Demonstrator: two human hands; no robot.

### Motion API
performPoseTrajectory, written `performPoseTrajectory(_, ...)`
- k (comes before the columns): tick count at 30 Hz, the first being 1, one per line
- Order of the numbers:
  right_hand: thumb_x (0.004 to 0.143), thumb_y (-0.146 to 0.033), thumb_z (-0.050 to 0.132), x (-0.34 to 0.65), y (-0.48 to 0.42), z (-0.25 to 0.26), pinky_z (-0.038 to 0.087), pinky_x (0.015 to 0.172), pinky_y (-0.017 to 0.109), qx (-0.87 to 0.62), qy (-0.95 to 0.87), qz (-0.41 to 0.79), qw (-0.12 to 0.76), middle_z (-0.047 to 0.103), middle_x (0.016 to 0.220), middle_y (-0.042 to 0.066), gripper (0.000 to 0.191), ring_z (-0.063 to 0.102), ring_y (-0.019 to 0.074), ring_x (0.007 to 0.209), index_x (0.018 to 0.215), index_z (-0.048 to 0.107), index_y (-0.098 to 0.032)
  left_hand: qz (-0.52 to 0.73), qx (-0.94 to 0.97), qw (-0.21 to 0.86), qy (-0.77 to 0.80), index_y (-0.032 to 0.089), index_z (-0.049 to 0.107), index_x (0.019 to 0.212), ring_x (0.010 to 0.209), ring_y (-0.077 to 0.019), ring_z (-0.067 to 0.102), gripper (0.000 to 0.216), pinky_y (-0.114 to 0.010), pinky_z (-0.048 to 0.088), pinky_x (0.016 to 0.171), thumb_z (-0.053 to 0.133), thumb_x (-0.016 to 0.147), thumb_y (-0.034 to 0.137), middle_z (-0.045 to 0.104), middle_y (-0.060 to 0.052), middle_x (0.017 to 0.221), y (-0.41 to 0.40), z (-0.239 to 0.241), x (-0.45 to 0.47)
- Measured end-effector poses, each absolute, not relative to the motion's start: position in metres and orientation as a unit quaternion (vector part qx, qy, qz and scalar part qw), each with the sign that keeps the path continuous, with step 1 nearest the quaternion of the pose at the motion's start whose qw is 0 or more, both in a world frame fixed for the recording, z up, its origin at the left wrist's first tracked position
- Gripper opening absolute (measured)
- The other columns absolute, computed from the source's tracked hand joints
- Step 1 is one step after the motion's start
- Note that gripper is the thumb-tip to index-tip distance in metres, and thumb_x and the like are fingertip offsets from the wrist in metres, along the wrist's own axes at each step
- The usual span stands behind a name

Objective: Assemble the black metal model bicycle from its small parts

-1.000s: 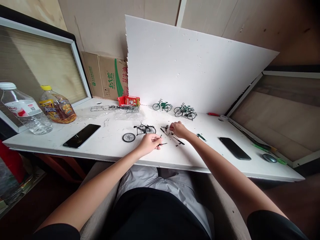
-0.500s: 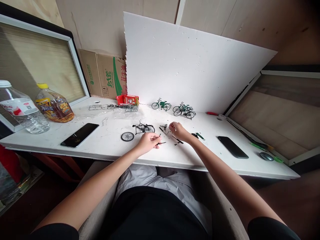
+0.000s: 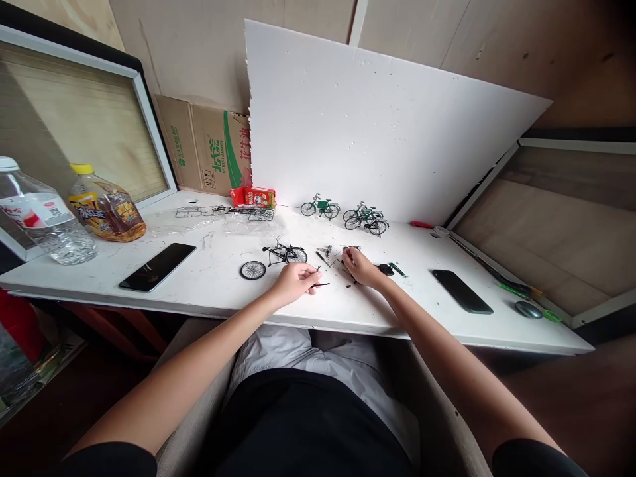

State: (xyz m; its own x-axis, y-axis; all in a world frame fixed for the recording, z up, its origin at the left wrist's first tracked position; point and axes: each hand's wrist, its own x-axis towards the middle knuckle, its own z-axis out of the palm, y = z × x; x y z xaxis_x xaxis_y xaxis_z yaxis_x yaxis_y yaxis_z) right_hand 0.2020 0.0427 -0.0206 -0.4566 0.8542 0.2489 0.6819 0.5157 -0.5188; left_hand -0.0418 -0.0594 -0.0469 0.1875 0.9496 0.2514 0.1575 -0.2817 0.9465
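Note:
My left hand (image 3: pixel 294 281) is closed in a pinch on a thin black model-bicycle part (image 3: pixel 320 284), whose two slim ends stick out past the fingertips. Just behind it stands a partly built black model bicycle (image 3: pixel 285 254) without its front wheel. A loose spoked wheel (image 3: pixel 253 269) lies to the left of the frame. My right hand (image 3: pixel 358 265) reaches down among small loose parts (image 3: pixel 325 252), its fingers curled together at the tabletop. Whatever its fingertips hold, if anything, is hidden. Beside its wrist lie a black piece (image 3: pixel 385 269) and a green piece (image 3: pixel 397 269).
Finished model bicycles (image 3: pixel 320 207) stand at the back before a white foam board (image 3: pixel 377 126). One phone (image 3: pixel 158 267) lies left, another phone (image 3: pixel 462 291) right. Two bottles (image 3: pixel 106 205) stand far left. A sprue frame (image 3: pixel 223 212) and a red packet (image 3: pixel 252 197) lie behind.
My right hand has moved slightly right and lower, down to the tabletop among the small parts. My left hand stays in place with the thin black part.

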Motion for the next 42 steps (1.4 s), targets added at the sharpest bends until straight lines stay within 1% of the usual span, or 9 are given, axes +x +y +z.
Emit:
performPoseTrajectory(5,0.101,-0.044,0.050,0.201,0.038,-0.022,0.047,0.073,0.033,-0.455,-0.810,0.182,0.322,0.070,0.093,0.007,0.026,0.060,0.0192,0.077,0.094,0.059,-0.020,0.471,0.646,0.419,0.431,0.013,0.076,0.093,0.070,-0.0198,0.075,0.040,-0.029,0.061,0.066,0.071,0.095,0.053,0.080,-0.012,0.085,-0.059,-0.049,-0.042)
performPoseTrajectory(8,0.096,-0.046,0.060,0.201,0.037,-0.024,0.050,0.073,0.032,-0.441,-0.791,0.207,0.369,0.074,0.093,0.008,0.028,0.064,0.0195,0.077,0.094,0.068,-0.019,0.470,0.644,0.422,0.432,0.013,0.077,0.093,0.070,-0.0200,0.076,0.041,-0.029,0.061,0.065,0.071,0.094,0.054,0.080,-0.012,0.087,-0.058,-0.049,-0.042)
performPoseTrajectory(17,0.086,-0.056,0.077,0.205,0.035,-0.029,0.057,0.079,0.034,-0.396,-0.759,0.278,0.436,0.076,0.100,0.010,0.041,0.072,0.0222,0.087,0.102,0.071,-0.018,0.466,0.641,0.425,0.437,0.013,0.076,0.092,0.069,-0.0197,0.077,0.040,-0.026,0.059,0.063,0.071,0.094,0.053,0.080,-0.012,0.089,-0.061,-0.045,-0.042)
performPoseTrajectory(22,0.087,-0.053,0.078,0.209,0.033,-0.025,0.054,0.073,0.033,-0.400,-0.747,0.288,0.445,0.075,0.093,0.008,0.044,0.070,0.0210,0.081,0.112,0.070,-0.017,0.467,0.640,0.425,0.437,0.013,0.076,0.091,0.068,-0.0191,0.076,0.038,-0.027,0.060,0.063,0.072,0.094,0.050,0.080,-0.012,0.089,-0.061,-0.044,-0.041)
performPoseTrajectory(28,0.091,-0.056,0.075,0.203,0.007,-0.012,0.057,0.082,0.036,-0.396,-0.756,0.286,0.436,0.079,0.107,0.012,0.037,0.073,0.0248,0.093,0.092,0.075,-0.019,0.481,0.624,0.451,0.419,0.013,0.078,0.093,0.067,-0.0186,0.075,0.039,-0.029,0.062,0.065,0.078,0.089,0.052,0.081,-0.013,0.091,-0.063,-0.042,-0.041)
performPoseTrajectory(31,0.093,-0.056,0.074,0.190,-0.015,-0.012,0.058,0.085,0.038,-0.368,-0.773,0.312,0.413,0.081,0.108,0.010,0.034,0.074,0.0271,0.100,0.094,0.078,-0.022,0.485,0.628,0.438,0.422,0.013,0.079,0.092,0.066,-0.0179,0.074,0.038,-0.028,0.060,0.065,0.079,0.088,0.051,0.081,-0.011,0.088,-0.064,-0.039,-0.042)
performPoseTrajectory(34,0.091,-0.056,0.076,0.177,-0.026,-0.018,0.059,0.086,0.039,-0.356,-0.765,0.336,0.418,0.081,0.111,0.010,0.033,0.075,0.0273,0.101,0.096,0.080,-0.023,0.489,0.639,0.421,0.420,0.014,0.080,0.092,0.065,-0.0175,0.074,0.036,-0.026,0.058,0.063,0.078,0.089,0.050,0.081,-0.010,0.087,-0.065,-0.038,-0.042)
performPoseTrajectory(38,0.088,-0.056,0.079,0.171,-0.025,-0.028,0.059,0.092,0.040,-0.354,-0.741,0.376,0.429,0.081,0.113,0.011,0.035,0.075,0.0272,0.103,0.093,0.079,-0.022,0.491,0.632,0.435,0.413,0.014,0.081,0.093,0.068,-0.0179,0.074,0.033,-0.026,0.058,0.063,0.079,0.088,0.046,0.082,-0.011,0.092,-0.064,-0.040,-0.042)
performPoseTrajectory(42,0.090,-0.060,0.075,0.170,-0.023,-0.031,0.058,0.092,0.040,-0.352,-0.746,0.374,0.424,0.079,0.106,0.010,0.038,0.073,0.0255,0.098,0.094,0.076,-0.022,0.490,0.626,0.442,0.416,0.013,0.081,0.095,0.066,-0.0171,0.073,0.032,-0.026,0.058,0.061,0.081,0.087,0.044,0.082,-0.012,0.093,-0.064,-0.040,-0.042)
